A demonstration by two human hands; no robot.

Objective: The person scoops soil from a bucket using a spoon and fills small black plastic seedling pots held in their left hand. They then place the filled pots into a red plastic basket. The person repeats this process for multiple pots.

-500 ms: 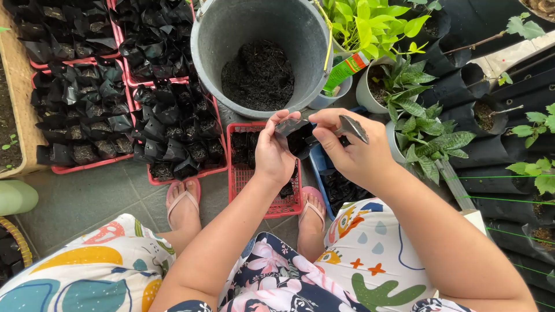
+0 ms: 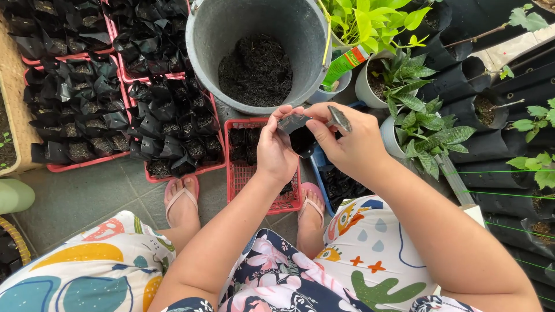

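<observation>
Hands: left hand point(image 2: 276, 151) and right hand point(image 2: 347, 144) both closed on small black grow bag point(image 2: 299, 134), just below grey bucket point(image 2: 202, 40).

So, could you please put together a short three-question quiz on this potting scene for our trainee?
1. True or false: the left hand and right hand together hold a small black plastic nursery bag.
2. What lies inside the large grey metal bucket?
A. water
B. dark soil
C. gravel
3. What colour is the plastic crate directly below the hands?

Key
1. True.
2. B.
3. Red.
</observation>
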